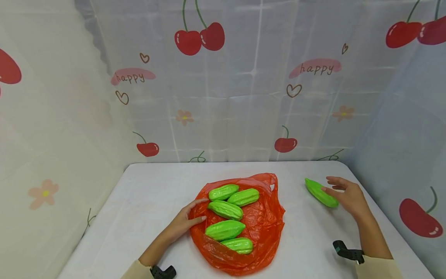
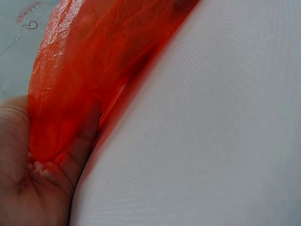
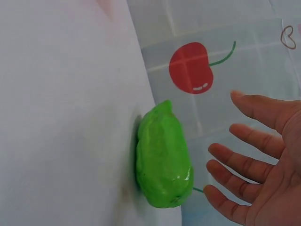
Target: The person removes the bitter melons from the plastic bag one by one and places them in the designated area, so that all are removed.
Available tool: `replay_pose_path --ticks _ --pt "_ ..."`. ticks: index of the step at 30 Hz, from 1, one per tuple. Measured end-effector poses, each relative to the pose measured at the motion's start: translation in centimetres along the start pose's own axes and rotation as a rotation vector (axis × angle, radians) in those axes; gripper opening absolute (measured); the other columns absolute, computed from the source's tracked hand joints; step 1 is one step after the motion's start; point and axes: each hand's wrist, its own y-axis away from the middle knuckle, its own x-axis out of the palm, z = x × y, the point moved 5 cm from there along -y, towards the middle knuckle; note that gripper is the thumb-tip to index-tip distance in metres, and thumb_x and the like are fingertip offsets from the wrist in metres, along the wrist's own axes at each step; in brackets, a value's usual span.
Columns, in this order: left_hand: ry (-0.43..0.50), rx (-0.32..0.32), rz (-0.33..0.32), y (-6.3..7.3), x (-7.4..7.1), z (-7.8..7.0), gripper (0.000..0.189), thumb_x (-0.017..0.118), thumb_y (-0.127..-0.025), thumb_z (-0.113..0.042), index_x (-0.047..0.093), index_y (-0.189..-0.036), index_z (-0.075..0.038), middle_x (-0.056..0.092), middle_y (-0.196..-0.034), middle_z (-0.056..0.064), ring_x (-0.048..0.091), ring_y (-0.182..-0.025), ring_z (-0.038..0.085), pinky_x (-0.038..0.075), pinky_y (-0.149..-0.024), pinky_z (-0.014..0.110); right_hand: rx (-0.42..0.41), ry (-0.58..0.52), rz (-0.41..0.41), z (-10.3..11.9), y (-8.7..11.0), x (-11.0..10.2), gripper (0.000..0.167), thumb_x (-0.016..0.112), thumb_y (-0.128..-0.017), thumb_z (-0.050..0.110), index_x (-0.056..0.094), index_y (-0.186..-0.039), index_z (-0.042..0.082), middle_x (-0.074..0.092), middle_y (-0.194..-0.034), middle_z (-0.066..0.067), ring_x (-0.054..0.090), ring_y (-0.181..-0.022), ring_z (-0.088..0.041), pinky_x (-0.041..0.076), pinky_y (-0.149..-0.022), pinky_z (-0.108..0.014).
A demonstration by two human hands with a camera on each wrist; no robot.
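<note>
A red plastic bag point(image 1: 261, 224) lies spread on the table with its mouth facing up. Several bright green, ridged gourds, one of them a plump gourd point(image 1: 225, 230), rest in it. My left hand point(image 1: 182, 221) holds the bag's left edge between thumb and fingers; in the left wrist view the red film point(image 2: 94, 61) covers part of the fingers. On the right of the table lies a single green gourd point(image 1: 318, 192). Over its near right end hovers my right hand point(image 1: 348, 197), fingers spread. In the right wrist view a gap separates these fingers from the lone gourd point(image 3: 164, 157).
The white table point(image 1: 156, 186) carries the bag and the lone gourd. Behind it hangs a pale curtain point(image 1: 230, 85) printed with cherries and hearts, and similar sheets close off both sides. A bag handle loop point(image 1: 273, 184) sticks out at the upper right.
</note>
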Motion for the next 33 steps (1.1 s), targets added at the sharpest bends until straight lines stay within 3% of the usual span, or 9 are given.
replay_pose_path --ticks 4,16,19,23,27,33 --pt "-0.001 0.003 -0.001 0.0 0.0 0.0 0.056 0.073 -0.095 -0.024 0.051 -0.147 -0.027 0.044 -0.155 -0.001 0.033 -0.146 0.025 0.037 -0.113 0.045 -0.04 0.001 -0.016 1.2 0.3 -0.4 0.066 0.066 -0.098 0.043 0.051 -0.145 -0.001 0.054 -0.138 -0.032 0.048 -0.124 -0.052 0.048 -0.088 -0.067" --pt "-0.004 0.007 -0.007 0.1 0.0 0.0 0.057 0.073 -0.095 -0.025 0.051 -0.148 -0.027 0.043 -0.156 -0.001 0.029 -0.148 0.026 0.032 -0.117 0.052 -0.154 -0.003 -0.042 5.8 1.4 -1.0 0.058 0.071 -0.096 0.035 0.056 -0.141 0.0 0.059 -0.134 -0.028 0.054 -0.121 -0.045 0.049 -0.097 -0.061" --pt "-0.004 0.006 -0.006 0.1 0.0 -0.1 0.056 0.073 -0.095 -0.025 0.051 -0.147 -0.028 0.043 -0.156 -0.001 0.029 -0.148 0.026 0.031 -0.117 0.053 -0.184 -0.012 -0.039 6.8 1.7 -1.0 0.056 0.072 -0.096 0.034 0.059 -0.14 0.002 0.062 -0.133 -0.025 0.057 -0.119 -0.041 0.055 -0.093 -0.037" --pt "-0.008 0.002 -0.005 0.0 0.0 -0.1 0.056 0.073 -0.095 -0.026 0.051 -0.147 -0.028 0.043 -0.156 0.0 0.032 -0.147 0.027 0.037 -0.114 0.049 -0.221 -0.034 -0.033 7.9 2.1 -0.9 0.053 0.074 -0.095 0.031 0.06 -0.139 0.005 0.064 -0.131 -0.022 0.058 -0.117 -0.039 0.043 -0.08 -0.005" --pt "-0.01 -0.003 -0.005 0.0 0.0 -0.2 0.056 0.072 -0.096 -0.026 0.051 -0.147 -0.028 0.043 -0.155 0.0 0.034 -0.145 0.027 0.043 -0.11 0.045 -0.244 -0.051 -0.034 9.0 2.5 -0.7 0.051 0.075 -0.094 0.029 0.061 -0.138 0.005 0.065 -0.129 -0.022 0.058 -0.117 -0.04 0.039 -0.077 -0.002" --pt "-0.004 -0.006 -0.007 0.1 0.0 -0.1 0.056 0.073 -0.095 -0.026 0.051 -0.147 -0.028 0.043 -0.155 0.0 0.033 -0.145 0.026 0.041 -0.112 0.047 -0.247 -0.035 -0.032 10.6 3.2 -0.1 0.053 0.075 -0.094 0.032 0.062 -0.138 0.005 0.066 -0.127 -0.022 0.059 -0.116 -0.039 0.043 -0.077 -0.005"
